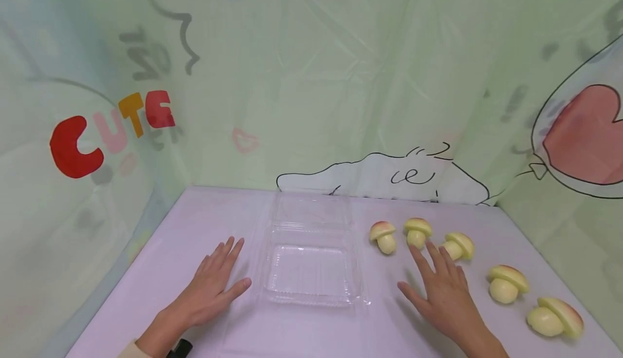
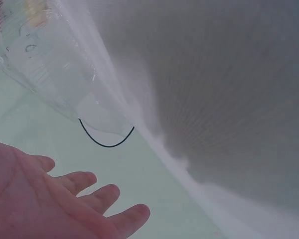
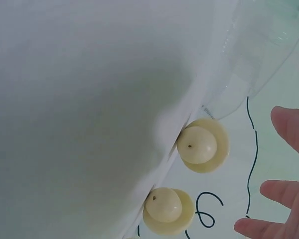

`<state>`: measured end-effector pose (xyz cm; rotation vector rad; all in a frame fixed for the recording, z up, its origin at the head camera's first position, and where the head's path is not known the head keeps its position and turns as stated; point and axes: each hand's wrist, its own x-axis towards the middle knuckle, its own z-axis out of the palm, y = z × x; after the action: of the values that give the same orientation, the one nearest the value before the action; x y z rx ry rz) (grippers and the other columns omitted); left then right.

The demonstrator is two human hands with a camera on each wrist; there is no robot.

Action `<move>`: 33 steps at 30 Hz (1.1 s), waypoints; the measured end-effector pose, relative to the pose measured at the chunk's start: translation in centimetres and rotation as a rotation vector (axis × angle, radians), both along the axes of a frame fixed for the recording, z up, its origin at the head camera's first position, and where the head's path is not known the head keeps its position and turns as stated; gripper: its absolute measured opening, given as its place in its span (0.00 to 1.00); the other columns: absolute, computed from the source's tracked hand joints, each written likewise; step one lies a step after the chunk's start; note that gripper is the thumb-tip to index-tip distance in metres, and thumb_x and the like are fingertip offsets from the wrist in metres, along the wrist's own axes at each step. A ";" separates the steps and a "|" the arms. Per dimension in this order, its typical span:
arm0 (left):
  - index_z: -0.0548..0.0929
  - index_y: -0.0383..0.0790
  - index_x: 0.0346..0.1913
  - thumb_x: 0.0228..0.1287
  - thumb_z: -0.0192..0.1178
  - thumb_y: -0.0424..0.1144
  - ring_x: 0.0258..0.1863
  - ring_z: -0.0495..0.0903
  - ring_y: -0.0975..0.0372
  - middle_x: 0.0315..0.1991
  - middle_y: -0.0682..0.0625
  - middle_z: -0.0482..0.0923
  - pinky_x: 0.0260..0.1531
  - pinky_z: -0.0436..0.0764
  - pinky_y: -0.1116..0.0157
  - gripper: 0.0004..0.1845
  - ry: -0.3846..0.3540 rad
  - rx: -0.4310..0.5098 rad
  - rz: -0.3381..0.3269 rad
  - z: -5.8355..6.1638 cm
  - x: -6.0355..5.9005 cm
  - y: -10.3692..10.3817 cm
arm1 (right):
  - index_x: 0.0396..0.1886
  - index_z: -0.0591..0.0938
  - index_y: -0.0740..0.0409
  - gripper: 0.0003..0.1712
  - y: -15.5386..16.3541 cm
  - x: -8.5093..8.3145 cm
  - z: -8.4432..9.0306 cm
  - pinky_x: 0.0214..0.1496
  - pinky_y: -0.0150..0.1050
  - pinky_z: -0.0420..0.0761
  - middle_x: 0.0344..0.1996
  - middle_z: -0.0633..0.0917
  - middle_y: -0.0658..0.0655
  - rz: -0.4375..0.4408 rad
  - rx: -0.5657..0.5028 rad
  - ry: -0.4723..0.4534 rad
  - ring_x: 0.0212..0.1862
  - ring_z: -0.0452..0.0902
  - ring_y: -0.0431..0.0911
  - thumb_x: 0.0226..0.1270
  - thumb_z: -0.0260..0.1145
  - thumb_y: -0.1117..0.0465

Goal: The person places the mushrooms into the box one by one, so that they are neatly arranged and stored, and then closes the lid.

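Observation:
A clear plastic clamshell box (image 1: 311, 299) stands with its lid raised at the table's middle. To its left my left hand (image 1: 210, 287) hovers with straight, spread fingers, holding nothing; the left wrist view shows the same hand (image 2: 65, 199) apart from the box (image 2: 55, 74). On the right my right hand (image 1: 440, 293) is spread over the table, near toy mushrooms. These are a reddish-capped mushroom (image 1: 383, 237), a yellow mushroom (image 1: 417, 231) and another (image 1: 459, 245) partly behind my fingertips. Two mushrooms (image 3: 198, 145) also show beside that hand in the right wrist view.
Farther right lie two larger mushrooms, one (image 1: 507, 283) behind the other (image 1: 555, 317). A pale lilac tabletop (image 1: 194, 223) carries everything. Printed curtains (image 1: 311, 77) hang along the back and both sides. A small black object (image 1: 180, 348) shows under my left wrist.

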<state>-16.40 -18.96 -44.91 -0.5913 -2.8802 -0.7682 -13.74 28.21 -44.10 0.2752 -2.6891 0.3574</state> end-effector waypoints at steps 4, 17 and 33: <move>0.50 0.46 0.85 0.78 0.51 0.59 0.81 0.51 0.38 0.84 0.38 0.49 0.73 0.53 0.31 0.42 -0.023 0.026 0.002 0.0 0.0 0.1 | 0.75 0.70 0.57 0.45 -0.5 -0.5 0.0 0.61 0.75 0.63 0.72 0.67 0.74 0.025 -0.020 0.041 0.71 0.59 0.75 0.60 0.77 0.49; 0.46 0.45 0.85 0.77 0.52 0.61 0.81 0.51 0.39 0.84 0.38 0.47 0.75 0.53 0.34 0.46 -0.079 0.064 -0.042 -0.5 -0.4 1.4 | 0.74 0.70 0.63 0.44 -2.3 -2.2 0.6 0.61 0.72 0.70 0.68 0.70 0.77 0.030 -0.060 0.096 0.68 0.65 0.73 0.62 0.76 0.55; 0.45 0.49 0.85 0.66 0.60 0.68 0.81 0.51 0.40 0.84 0.39 0.45 0.74 0.56 0.35 0.55 -0.192 0.049 -0.068 -0.4 -0.4 3.0 | 0.74 0.69 0.66 0.40 -4.1 -5.0 1.2 0.52 0.74 0.75 0.69 0.69 0.79 -0.021 -0.102 0.035 0.67 0.65 0.75 0.68 0.71 0.55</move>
<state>-16.77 -15.92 -45.29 -0.6466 -3.0169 -0.9521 -18.69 24.10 -42.94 0.2213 -2.6273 0.4773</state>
